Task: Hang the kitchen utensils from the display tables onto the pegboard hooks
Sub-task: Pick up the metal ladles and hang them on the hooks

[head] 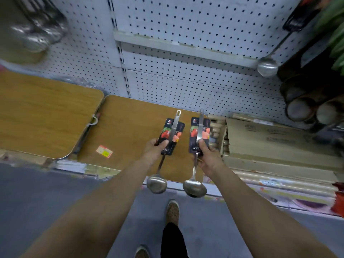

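Grips a ladle in each hand, mid-frame. Curls the left hand (157, 148) round the handle of the left ladle (174, 125), with the thumb pressed across the printed card (168, 138) fixed to it. Clamps the right hand (206, 155) on the right ladle (199, 127) in the same way, with the thumb laid up the steel handle over a second card (194, 138). Holds both ladles nearly upright, side by side and apart from each other, with the hanging holes toward the top of the frame and the bowls toward the bottom, just past the near table edge. Carries them in front of the wood-grain table (126, 131) at centre; cannot tell how far above its surface.

Faces the white pegboard (186, 81) across the top of the frame, with neither held ladle touching it. Shows a hanging ladle (267, 67) on the board at upper right, bowl down, and a blurred cluster of steel utensils (39, 32) at upper left. Shows a second table (42, 116) at left, just beside the first, with a metal loop (94, 120) in the gap between them. Shows a pink-and-yellow sticker (104, 151) on the centre table, near its front edge. Shows flat cardboard boxes (270, 142) stacked at right, just beside the table. Stands on grey floor (55, 192), with one patterned shoe (173, 211) at bottom centre.
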`<act>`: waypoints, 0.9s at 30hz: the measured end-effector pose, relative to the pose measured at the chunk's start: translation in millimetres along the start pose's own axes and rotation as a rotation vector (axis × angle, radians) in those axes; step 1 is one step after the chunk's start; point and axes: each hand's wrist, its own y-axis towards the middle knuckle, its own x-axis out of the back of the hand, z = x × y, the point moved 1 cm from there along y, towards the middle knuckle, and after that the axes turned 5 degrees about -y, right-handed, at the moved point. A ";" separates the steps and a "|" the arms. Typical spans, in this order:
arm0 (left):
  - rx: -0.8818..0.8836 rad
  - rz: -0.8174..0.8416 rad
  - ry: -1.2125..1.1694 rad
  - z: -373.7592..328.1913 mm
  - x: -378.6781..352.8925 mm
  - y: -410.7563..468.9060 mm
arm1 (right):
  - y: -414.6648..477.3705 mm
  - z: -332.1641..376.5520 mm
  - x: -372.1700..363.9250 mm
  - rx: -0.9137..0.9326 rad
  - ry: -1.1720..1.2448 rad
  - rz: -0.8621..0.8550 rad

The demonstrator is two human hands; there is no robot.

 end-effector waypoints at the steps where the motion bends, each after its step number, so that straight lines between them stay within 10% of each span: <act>1: -0.026 0.017 -0.018 -7.3 2.8 -13.5 | -12.5 4.1 0.8 0.023 0.013 -0.002; 27: -0.585 0.159 0.089 -185.7 -96.1 -173.2 | -181.0 173.3 122.1 0.554 0.212 -0.337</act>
